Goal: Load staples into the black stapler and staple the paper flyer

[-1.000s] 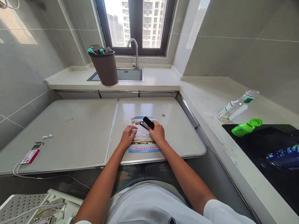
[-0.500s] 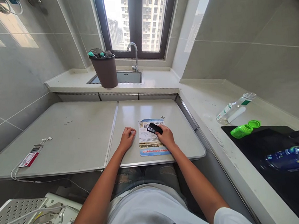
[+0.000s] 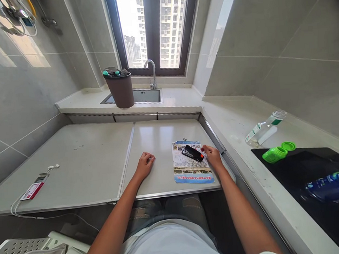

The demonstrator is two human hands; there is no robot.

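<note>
A black stapler with a red tip lies slantwise on a printed sheet with blue borders, on the right part of the white folding table. My right hand is just right of the stapler, above the sheet's right edge. Its fingers are bent, loosely apart and off the stapler. My left hand rests on the table left of the sheet, fingers loosely curled with nothing visible in them. A small dark strip sits at the sheet's top edge.
A brown bin stands before the sink. On the left of the table lies a red-and-white box with cables. A clear bottle, green container and blue bottle lie along the right counter.
The sheet and the stapler have shifted right across the table. My right hand has let go of the stapler and moved right. My left hand has stayed in place.
</note>
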